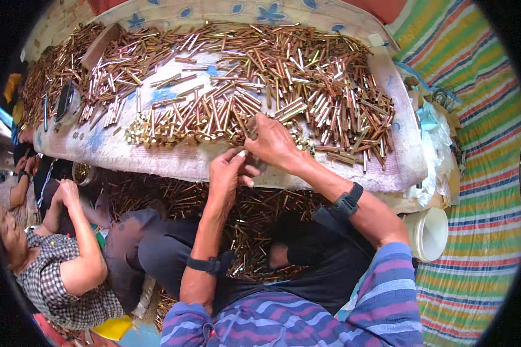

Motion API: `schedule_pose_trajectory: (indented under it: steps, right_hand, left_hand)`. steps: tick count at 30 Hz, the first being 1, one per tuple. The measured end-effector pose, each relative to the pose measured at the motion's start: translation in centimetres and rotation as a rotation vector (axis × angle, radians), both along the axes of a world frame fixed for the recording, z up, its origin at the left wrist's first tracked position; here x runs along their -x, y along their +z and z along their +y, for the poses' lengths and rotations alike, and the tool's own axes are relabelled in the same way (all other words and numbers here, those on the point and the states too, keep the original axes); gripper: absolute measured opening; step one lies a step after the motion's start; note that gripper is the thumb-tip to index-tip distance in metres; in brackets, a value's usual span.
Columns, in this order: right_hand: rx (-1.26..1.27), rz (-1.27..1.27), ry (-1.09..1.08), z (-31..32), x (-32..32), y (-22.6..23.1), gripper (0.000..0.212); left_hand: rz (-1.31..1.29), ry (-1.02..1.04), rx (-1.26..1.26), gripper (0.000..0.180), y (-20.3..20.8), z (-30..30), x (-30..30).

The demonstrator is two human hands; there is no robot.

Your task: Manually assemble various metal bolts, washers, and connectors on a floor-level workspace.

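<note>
My left hand [230,170] is at the table's near edge, thumb and forefinger pinched together and the other fingers loosely curled. Just right of it, my right hand [272,141] is closed, its fingers bent down among the metal pieces. What either hand holds is too small or hidden to make out. Left of my hands, a row of brassy bolts [211,124] lies with heads toward me. Small brass-coloured nuts [138,133] are heaped at that row's left end. Beyond my right hand spreads a thick pile of coppery metal tubes [336,98].
A pale quilted cloth [156,156] covers the table. More metal rods [255,202] fill the space below its near edge. A white bucket [431,234] stands at the right, by a striped sheet [474,231]. At the left sits another person in a checked shirt [69,283].
</note>
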State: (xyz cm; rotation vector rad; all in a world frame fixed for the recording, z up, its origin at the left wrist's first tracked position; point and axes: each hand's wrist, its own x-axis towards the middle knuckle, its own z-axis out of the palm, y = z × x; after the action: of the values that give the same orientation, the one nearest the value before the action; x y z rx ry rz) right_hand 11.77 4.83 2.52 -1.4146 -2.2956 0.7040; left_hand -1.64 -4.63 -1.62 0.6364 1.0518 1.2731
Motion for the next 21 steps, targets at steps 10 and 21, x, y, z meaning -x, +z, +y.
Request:
schedule_pose_trajectory:
  steps: [10, 21]
  right_hand:
    - [0.304, 0.316, 0.23, -3.9, -1.0, 4.0, 0.026]
    - [-0.623, -0.324, 0.125, 3.5, -8.2, 2.5, 0.018]
  left_hand:
    - [0.042, -0.059, -0.004, 0.041, 0.9, -0.5, 0.4]
    - [0.145, -0.107, 0.054, 0.032, 0.9, -1.0, 0.3]
